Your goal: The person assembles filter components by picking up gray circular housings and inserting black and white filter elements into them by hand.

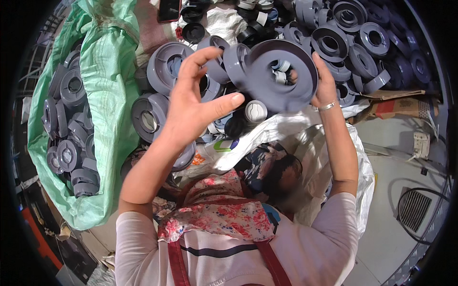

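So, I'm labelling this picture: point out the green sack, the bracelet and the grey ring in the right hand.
Green sack (109,90): head view, on its folded side.
Bracelet (327,107): head view, on its band.
Grey ring (259,74): head view, on its face left of the hole.

Bright patches, hard shadows; motion blurs the grey dish (261,86); curved edges sink into black.
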Motion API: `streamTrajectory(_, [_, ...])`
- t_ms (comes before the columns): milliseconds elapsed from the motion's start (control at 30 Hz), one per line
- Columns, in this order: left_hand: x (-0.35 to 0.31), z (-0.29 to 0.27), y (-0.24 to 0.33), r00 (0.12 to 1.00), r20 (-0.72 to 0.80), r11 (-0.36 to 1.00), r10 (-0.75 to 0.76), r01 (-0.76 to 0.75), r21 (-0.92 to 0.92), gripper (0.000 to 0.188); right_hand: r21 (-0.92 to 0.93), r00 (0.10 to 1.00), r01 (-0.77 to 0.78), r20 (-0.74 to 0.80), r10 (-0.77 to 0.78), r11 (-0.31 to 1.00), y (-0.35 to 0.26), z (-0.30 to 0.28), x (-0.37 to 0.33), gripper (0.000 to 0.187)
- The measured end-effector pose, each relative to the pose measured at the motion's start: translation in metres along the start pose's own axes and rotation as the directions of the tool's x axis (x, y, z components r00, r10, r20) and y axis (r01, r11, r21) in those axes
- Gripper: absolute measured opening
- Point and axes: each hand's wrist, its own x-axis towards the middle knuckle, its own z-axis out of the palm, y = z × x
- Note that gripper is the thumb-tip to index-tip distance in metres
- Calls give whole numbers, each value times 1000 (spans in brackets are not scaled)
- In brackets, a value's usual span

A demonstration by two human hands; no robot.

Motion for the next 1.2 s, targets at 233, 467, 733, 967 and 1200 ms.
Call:
streamTrajectory(233, [-50, -21, -49, 776, 230, 492, -588, 568, -659, 38, -831, 997, -68, -40, 62, 552, 70, 19, 3, 51])
streamTrajectory(467, [-98, -34, -47, 742, -101, 663, -662, 518, -540, 40, -979, 985, 101, 73, 159, -178, 125, 25, -18, 86])
streamTrajectory(733, [-107, -13, -51, 815, -165, 777, -555, 438, -452, 48, -959, 982, 110, 64, 180, -262, 134, 18, -16, 72])
streamTrajectory(967, [-100, 3, -59, 808, 138, 480, -573, 467, -743, 44, -709, 958, 265, 271, -95, 654, 82, 94, -72, 29])
streamTrajectory(1200, [-96, 17, -51, 882, 83, 594, -464, 379, -710, 41, -797, 880, 474, 414, -233, 374, 63, 108, -76, 34])
